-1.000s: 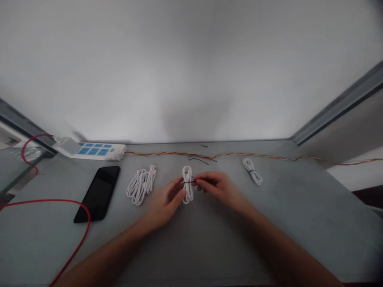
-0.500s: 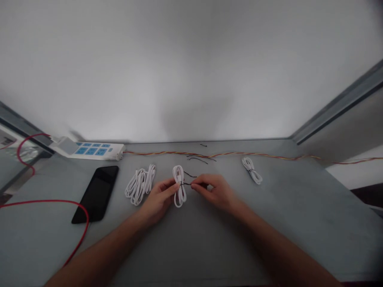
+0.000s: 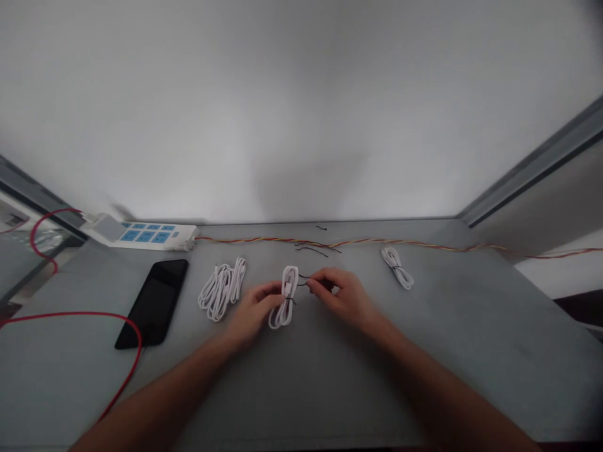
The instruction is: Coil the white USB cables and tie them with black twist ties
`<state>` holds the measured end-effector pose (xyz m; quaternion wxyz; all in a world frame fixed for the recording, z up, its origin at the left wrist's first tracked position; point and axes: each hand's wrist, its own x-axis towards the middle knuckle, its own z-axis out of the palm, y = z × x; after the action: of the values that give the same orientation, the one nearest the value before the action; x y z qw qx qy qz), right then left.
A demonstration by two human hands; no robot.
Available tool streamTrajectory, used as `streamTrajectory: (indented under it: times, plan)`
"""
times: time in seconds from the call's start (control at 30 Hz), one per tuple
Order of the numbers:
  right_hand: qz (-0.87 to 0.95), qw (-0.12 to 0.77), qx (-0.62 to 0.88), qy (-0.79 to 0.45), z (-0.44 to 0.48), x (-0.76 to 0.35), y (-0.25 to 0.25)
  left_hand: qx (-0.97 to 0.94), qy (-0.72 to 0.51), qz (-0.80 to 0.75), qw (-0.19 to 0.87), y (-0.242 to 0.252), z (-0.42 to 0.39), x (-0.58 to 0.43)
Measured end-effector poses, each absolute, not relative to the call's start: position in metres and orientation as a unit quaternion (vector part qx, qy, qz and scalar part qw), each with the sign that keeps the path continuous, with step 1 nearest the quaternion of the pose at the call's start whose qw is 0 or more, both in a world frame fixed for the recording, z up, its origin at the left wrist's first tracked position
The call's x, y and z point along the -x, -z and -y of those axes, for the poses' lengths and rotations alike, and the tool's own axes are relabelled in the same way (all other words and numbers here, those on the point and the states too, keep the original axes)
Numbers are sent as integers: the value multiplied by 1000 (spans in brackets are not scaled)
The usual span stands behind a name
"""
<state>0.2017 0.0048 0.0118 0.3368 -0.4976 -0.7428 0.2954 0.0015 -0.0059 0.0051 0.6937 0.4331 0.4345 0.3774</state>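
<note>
Coiled white cable (image 3: 285,316) lies mid-bench (image 3: 330,389), between the hands, its long axis running far to near with a slight tilt. The left hand (image 3: 255,309) is the nearer, fingers closed on the coil's left side. The right hand (image 3: 334,294), just right of the coil, pinches a thin black wire (image 3: 304,277) at the bundle. Both hands reach in from the near side.

On your left, a black smartphone (image 3: 153,304) lies on the tabletop (image 3: 494,342) beside a red cable (image 3: 80,315). Behind it sits what looks like a blue-panelled power strip (image 3: 151,235). A twisted red-and-yellow wire (image 3: 377,242) runs along the far edge, and coiled white cables (image 3: 219,292) and (image 3: 397,268) lie to either side of you.
</note>
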Motion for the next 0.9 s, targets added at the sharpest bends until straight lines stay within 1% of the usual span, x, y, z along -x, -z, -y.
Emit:
streamTrajectory:
  times: [0.07, 0.13, 0.23, 0.33, 0.4, 0.47, 0.6, 0.7, 0.77, 0.83, 0.9]
  plan:
    - [748, 326, 484, -316, -5, -202, -13, -340, -378, -383, 771, -7, 4, 0]
    - [766, 309, 462, -324, -4, -202, -15, -281, -383, -320, 820, -10, 3, 2]
    - [779, 288, 456, -318, -2, -200, -16, -265, -380, -273, 843, -14, 5, 5]
    - [767, 290, 478, -314, -2, -199, -15, -321, -360, -250, 839, -12, 8, 6]
    - [756, 293, 491, -319, -4, -201, -16, -358, -377, -273, 809, -8, 10, 6]
    - [750, 294, 498, -322, -5, -203, -17, -388, -407, -335, 756, -5, 10, 4]
    - [746, 313, 493, -320, -5, -207, -20, -453, -445, -492, 596, -2, 5, 2]
    - [740, 332, 490, -320, -4, -207, -21, -523, -415, -573, 476, -6, 3, 2]
    - [737, 340, 487, -323, -5, -208, -20, -560, -388, -602, 415, -9, 3, 3]
    - [733, 346, 489, -322, -5, -208, -19, -578, -375, -609, 392, -11, 2, 4]
    - [732, 347, 498, -311, -6, -209, -17, -578, -382, -592, 412, -11, 1, 4]
